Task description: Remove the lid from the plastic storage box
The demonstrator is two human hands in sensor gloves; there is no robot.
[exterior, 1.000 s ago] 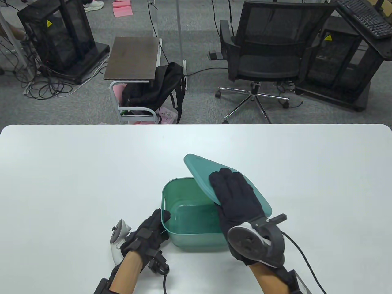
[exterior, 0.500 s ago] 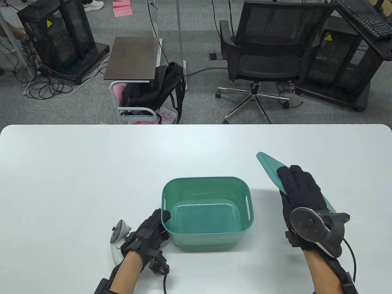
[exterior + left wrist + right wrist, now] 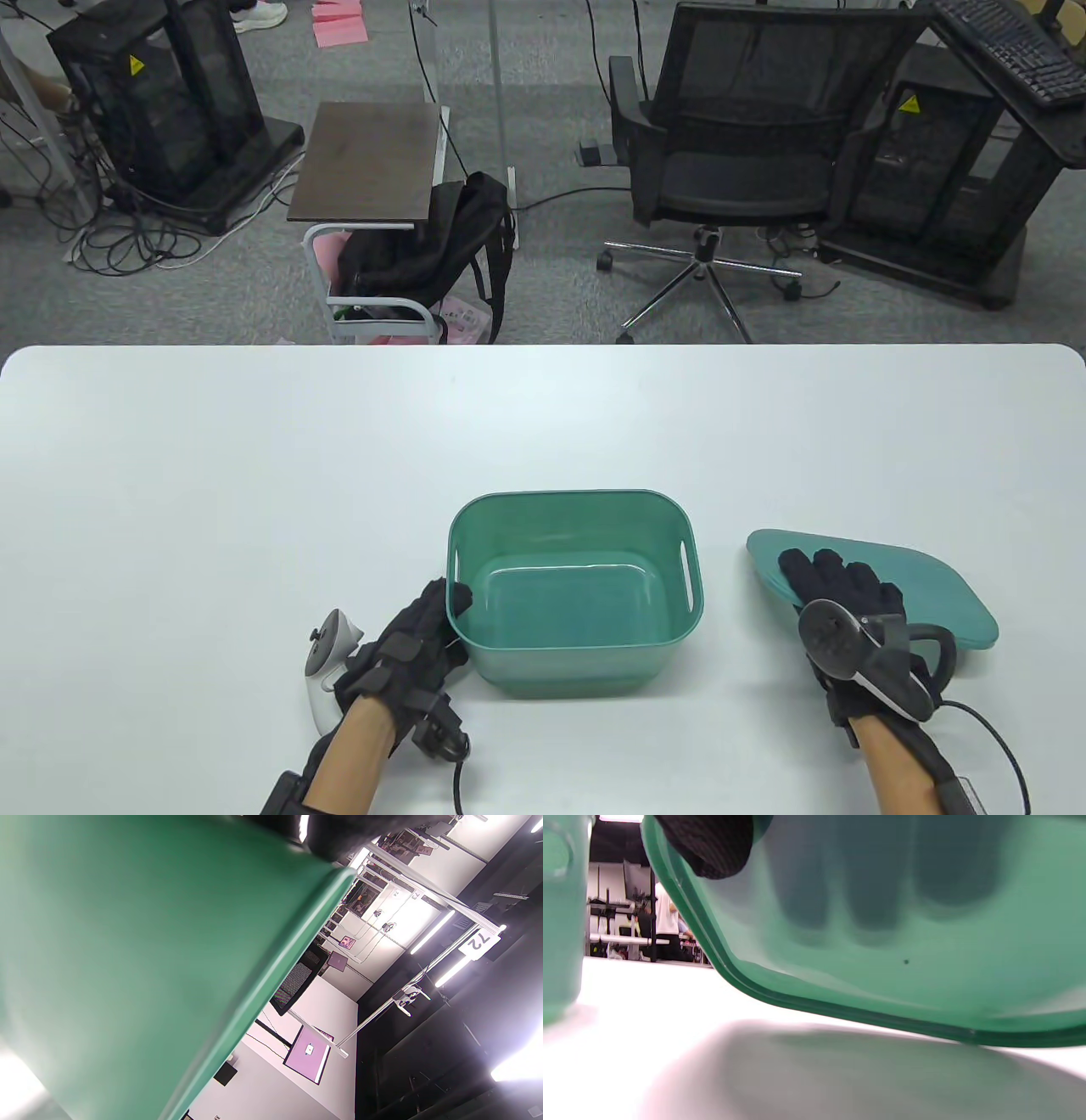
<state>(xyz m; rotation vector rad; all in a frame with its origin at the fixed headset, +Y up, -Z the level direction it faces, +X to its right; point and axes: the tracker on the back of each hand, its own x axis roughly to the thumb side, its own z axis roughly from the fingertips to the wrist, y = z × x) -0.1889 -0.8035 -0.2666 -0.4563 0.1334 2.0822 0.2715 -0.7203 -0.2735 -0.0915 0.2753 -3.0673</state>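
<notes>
Behind the white desk is grey carpet floor, a black office chair, and a small side table.

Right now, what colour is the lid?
Translucent teal-green lid, clearest in the table view.

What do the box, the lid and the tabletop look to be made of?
Box: green plastic, matte-to-satin, going by its moulded rolled rim and handle slots.
Lid: thinner, translucent green plastic; in the right wrist view the right hand has fingers showing through it as dark shapes.
Tabletop: smooth white surface, probably laminate; it gives only soft shadows.
</notes>
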